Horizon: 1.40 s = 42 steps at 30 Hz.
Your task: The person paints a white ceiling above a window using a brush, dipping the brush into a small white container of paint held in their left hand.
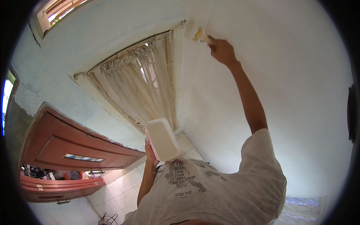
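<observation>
My right arm is raised toward the white wall (292, 86), and my right hand (224, 52) is closed around the handle of a paintbrush (198, 34). The brush's yellowish bristles are at the wall near the upper corner of the curtained window. In front of my chest, my left hand (150, 152) grips the side of a rectangular tub (151, 145) with a pinkish edge. Pale, whitish paint (163, 138) shows across the tub's top. Some fingers of my left hand are hidden behind the tub.
A cream curtain (131, 82) hangs over the window to the left of the brush. Lower left, a reddish-brown door (71, 137) stands ajar, with assorted items behind it. Pale floor tiles (122, 189) lie below. A dark object (352, 112) is at the far right edge.
</observation>
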Tool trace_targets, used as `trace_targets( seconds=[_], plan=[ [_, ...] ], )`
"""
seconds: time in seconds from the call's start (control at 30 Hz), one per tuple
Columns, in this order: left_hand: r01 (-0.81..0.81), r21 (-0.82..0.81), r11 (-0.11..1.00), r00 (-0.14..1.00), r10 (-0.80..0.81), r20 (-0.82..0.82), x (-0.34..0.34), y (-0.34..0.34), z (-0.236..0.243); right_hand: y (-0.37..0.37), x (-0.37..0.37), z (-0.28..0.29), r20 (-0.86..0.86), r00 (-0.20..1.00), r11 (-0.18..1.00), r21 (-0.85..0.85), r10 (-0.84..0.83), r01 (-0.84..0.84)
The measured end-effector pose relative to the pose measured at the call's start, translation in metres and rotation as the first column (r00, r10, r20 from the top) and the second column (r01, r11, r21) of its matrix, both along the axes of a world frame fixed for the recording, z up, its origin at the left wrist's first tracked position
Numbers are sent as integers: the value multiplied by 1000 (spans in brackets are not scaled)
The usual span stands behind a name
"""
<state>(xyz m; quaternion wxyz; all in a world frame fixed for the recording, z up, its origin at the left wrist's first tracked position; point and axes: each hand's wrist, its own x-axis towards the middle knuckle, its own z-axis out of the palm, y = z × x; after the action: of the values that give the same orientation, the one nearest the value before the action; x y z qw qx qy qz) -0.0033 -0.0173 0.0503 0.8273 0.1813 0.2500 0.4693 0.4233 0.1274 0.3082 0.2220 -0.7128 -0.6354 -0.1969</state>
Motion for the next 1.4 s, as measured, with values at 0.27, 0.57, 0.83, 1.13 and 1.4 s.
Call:
trace_targets(
  seconds=[0.27, 0.57, 0.83, 1.13, 1.4],
  plan=[
    [-81, 42, 996, 995, 83, -57, -5, 0, 1, -35, -16, -41, -109, 993, 977, -212, -38, 14],
    [-29, -53, 998, 998, 26, -57, -14, 6, -35, 3, -11, 58, -100, 982, 866, 492, 158, -89],
    [-2, -10, 1000, 998, 1, -58, -11, 12, -16, 18, -37, -161, -231, 973, 998, 57, -6, 20],
    [-26, 50, 998, 1000, 27, -12, -10, 22, -4, 25, 5, -84, -56, 998, 962, -271, 0, -15],
    [56, -20, 998, 998, -56, 14, -7, 33, -14, 15, -22, 179, 158, 987, 964, 266, -17, -26]
  ],
)
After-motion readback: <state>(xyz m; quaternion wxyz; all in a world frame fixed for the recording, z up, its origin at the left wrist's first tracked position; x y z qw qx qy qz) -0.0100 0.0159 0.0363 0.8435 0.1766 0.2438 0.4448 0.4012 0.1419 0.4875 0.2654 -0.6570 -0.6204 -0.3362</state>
